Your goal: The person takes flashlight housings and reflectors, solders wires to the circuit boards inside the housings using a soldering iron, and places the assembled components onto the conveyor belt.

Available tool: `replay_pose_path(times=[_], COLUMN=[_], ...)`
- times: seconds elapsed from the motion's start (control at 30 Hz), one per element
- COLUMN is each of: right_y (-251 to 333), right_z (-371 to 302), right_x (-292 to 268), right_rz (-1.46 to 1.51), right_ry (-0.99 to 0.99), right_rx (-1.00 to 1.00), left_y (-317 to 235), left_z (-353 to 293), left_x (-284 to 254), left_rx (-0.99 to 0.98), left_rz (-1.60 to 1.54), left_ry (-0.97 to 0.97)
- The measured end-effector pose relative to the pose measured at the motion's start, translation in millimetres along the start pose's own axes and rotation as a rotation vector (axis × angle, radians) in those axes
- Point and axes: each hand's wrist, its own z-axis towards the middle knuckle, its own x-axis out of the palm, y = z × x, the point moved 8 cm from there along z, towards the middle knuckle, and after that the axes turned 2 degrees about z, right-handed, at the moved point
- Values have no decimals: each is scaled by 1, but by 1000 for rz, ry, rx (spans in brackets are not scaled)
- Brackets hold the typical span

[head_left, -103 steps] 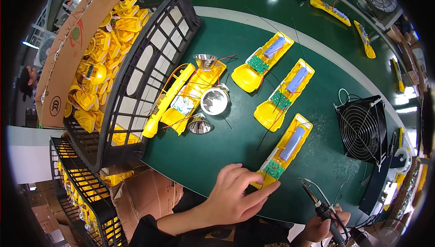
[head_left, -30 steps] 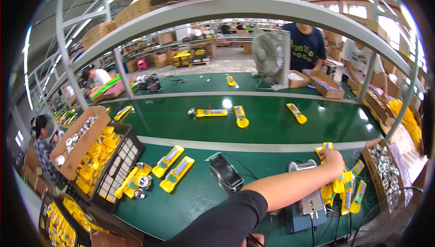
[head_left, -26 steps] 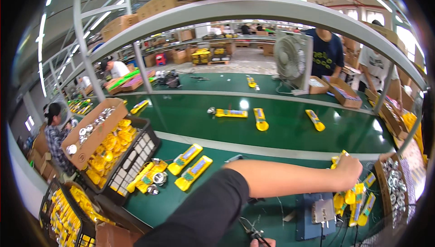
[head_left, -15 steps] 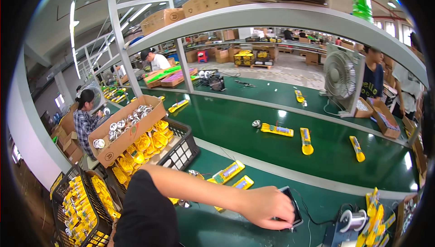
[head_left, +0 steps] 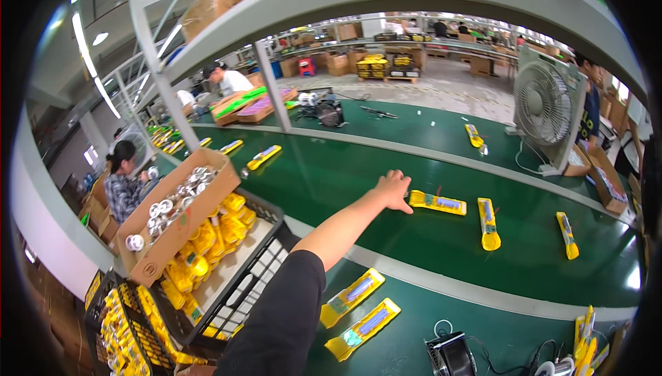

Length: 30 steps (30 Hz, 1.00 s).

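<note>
In the head view, the person's left hand (head_left: 394, 193) is stretched over the pale rail (head_left: 427, 277), fingers spread and thumb apart, with nothing visible in its grasp. The right hand is out of view, so its state cannot be told. The step in hand looks like a reach toward the nearest yellow flashlight half-shell (head_left: 438, 203), which lies just beyond the fingertips on the green strip (head_left: 345, 169); whether they touch is unclear. Grasping it would call for closing on the shell's edge, clear of the red wire (head_left: 439, 190).

The half-shell lies crosswise, cavity up, showing a bluish cylindrical battery (head_left: 450, 205) and a green circuit board (head_left: 433, 200). A similar half-shell (head_left: 489, 225) lies to its right, and two more (head_left: 352, 298) (head_left: 363, 330) rest on the near side of the rail.
</note>
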Motion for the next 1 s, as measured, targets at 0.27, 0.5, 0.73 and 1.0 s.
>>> replay_pose_path(times=[0.27,0.5,0.73,1.0], right_y=[1,-10,40,-1], right_z=[-1,0,-13,10], right_x=[3,-21,43,38], right_rz=[-74,-73,-972,-915], right_ry=[74,-14,345,550], right_rx=[60,-68,-1143,-1285], left_y=[-17,-30,-14,-14], left_z=[22,-8,-23,-19], left_x=[27,10,17,22], left_rx=[187,257,83,98], left_rz=[-160,-235,-200,-211], left_ry=[-62,-272,-143,-119])
